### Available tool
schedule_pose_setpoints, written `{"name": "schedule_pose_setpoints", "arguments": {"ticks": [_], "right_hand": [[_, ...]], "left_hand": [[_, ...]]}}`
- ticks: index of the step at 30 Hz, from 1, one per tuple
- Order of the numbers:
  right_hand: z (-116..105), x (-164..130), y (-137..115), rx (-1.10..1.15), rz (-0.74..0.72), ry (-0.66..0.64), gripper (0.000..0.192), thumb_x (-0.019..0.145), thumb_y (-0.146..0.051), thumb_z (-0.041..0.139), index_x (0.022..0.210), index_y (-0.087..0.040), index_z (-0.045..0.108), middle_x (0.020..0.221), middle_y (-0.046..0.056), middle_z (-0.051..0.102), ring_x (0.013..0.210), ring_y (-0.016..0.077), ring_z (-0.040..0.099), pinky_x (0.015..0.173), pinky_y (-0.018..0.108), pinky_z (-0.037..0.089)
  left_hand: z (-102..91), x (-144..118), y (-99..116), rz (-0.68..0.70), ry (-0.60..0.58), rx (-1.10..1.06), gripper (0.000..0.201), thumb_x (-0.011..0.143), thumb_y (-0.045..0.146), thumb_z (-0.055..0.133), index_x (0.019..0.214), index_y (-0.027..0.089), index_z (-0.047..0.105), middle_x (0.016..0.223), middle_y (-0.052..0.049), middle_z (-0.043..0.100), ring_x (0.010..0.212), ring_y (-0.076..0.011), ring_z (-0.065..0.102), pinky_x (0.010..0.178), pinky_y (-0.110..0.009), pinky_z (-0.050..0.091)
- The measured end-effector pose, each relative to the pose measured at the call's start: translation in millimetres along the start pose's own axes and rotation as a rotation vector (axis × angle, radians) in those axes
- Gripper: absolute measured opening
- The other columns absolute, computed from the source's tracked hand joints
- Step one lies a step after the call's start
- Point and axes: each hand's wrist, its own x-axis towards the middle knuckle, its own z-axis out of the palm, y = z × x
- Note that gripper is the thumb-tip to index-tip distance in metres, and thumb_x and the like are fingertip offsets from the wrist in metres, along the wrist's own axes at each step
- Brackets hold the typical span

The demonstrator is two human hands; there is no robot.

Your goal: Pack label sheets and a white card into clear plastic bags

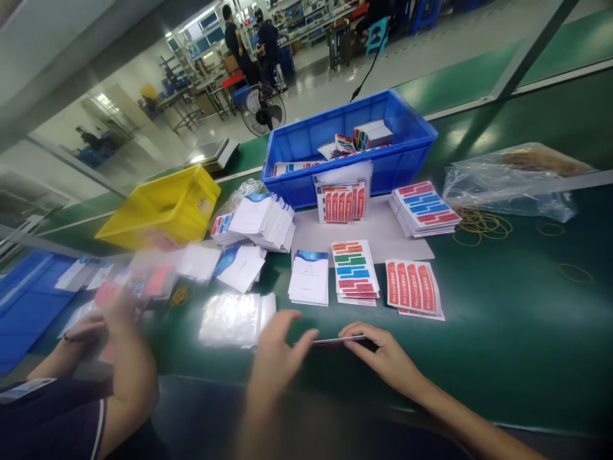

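Observation:
My right hand pinches a thin set of sheets by its right end; the sheets are seen edge-on, so their printed faces are hidden. Blurred by motion, my left hand has thumb and fingers apart, its thumb close to the sheets' left end. In front of the hands lie a pile of white booklets with a blue top, a pile of multicoloured label sheets and a pile of red label sheets. Clear plastic bags lie beside my left hand.
A blue bin holding label sheets stands behind the piles, a yellow bin to its left. More booklets and label sheets are stacked nearby. Rubber bands and a plastic bag lie right. A co-worker's arms work at left.

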Motion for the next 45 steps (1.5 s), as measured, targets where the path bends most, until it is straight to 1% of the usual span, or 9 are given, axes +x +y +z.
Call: {"name": "schedule_pose_setpoints", "arguments": {"ticks": [3,6,10,20,24,28,32,37,45], "right_hand": [[-6,-4,4,0.052,0.059,0.027,0.021,0.09,-0.04,0.054,0.09,-0.023,0.066,0.096,0.005,0.07,0.093,0.0239,0.065,0.085,0.037,0.052],[-8,-7,10,0.069,0.067,0.067,0.019,0.088,-0.041,0.057,0.089,-0.022,0.064,0.108,0.007,0.069,0.102,0.0255,0.063,0.091,0.039,0.051],[-1,-6,9,0.068,0.088,0.025,0.022,0.088,-0.042,0.057,0.095,-0.022,0.064,0.113,0.009,0.068,0.102,0.0269,0.064,0.09,0.041,0.052],[3,-11,11,0.094,0.068,0.081,0.023,0.089,-0.044,0.054,0.086,-0.022,0.06,0.098,0.008,0.071,0.098,0.0276,0.066,0.087,0.041,0.054],[4,-11,14,0.075,0.095,0.13,0.025,0.091,-0.045,0.051,0.096,-0.022,0.057,0.09,0.005,0.068,0.082,0.0237,0.067,0.076,0.037,0.058],[4,-15,9,0.189,0.103,0.178,0.05,0.093,-0.041,0.049,0.137,-0.024,0.032,0.126,0.011,0.059,0.111,0.0251,0.061,0.088,0.038,0.057],[2,-23,3,0.085,0.047,0.193,0.06,0.095,-0.038,0.044,0.148,-0.024,0.02,0.136,0.01,0.053,0.128,0.0252,0.047,0.092,0.038,0.055],[0,-27,-6,-0.014,0.034,0.102,0.031,0.093,-0.035,0.047,0.111,-0.021,0.068,0.108,0.008,0.071,0.101,0.0255,0.066,0.09,0.039,0.053],[4,-24,-7,0.066,0.085,0.032,0.029,0.091,-0.032,0.048,0.078,-0.017,0.07,0.076,0.003,0.07,0.074,0.0197,0.065,0.072,0.03,0.051]], "left_hand": [[-13.7,-13,-41,-0.349,0.259,0.128,0.028,0.085,0.043,0.055,0.098,0.018,0.057,0.094,-0.008,0.065,0.086,-0.0219,0.062,0.075,-0.033,0.048],[-12.3,-27,-72,-0.54,0.163,0.368,0.024,0.087,0.038,0.05,0.096,0.017,0.057,0.096,-0.008,0.062,0.075,-0.0212,0.061,0.058,-0.029,0.04],[0.3,-36,-86,-0.599,0.123,0.396,0.015,0.086,0.028,0.046,0.086,0.018,0.057,0.09,-0.008,0.061,0.068,-0.02,0.059,0.054,-0.027,0.032],[-11.3,-48,-97,-0.61,0.13,-0.067,0.029,0.085,0.042,0.046,0.088,0.02,0.064,0.074,-0.005,0.071,0.07,-0.023,0.068,0.06,-0.031,0.051],[-10.0,-51,-79,-0.608,0.124,-0.371,0.03,0.081,0.048,0.055,0.082,0.019,0.063,0.063,-0.002,0.068,0.065,-0.0211,0.067,0.06,-0.029,0.051],[6.7,-43,-39,-0.499,-0.021,-0.467,0.028,0.082,0.046,0.057,0.074,0.019,0.057,0.055,0.002,0.059,0.055,-0.0146,0.058,0.056,-0.025,0.045],[30.7,-32,1,-0.307,-0.204,-0.509,0.028,0.086,0.041,0.053,0.068,0.019,0.049,0.057,0.004,0.051,0.053,-0.0117,0.051,0.052,-0.022,0.038],[54.6,-23,33,-0.033,-0.304,-0.369,0.027,0.089,0.028,0.047,0.064,0.019,0.041,0.064,0.002,0.046,0.06,-0.0118,0.044,0.057,-0.024,0.032],[67.8,-20,44,0.007,-0.354,-0.298,0.027,0.089,0.024,0.043,0.063,0.02,0.039,0.063,0.002,0.044,0.06,-0.0127,0.043,0.058,-0.026,0.031]]}}
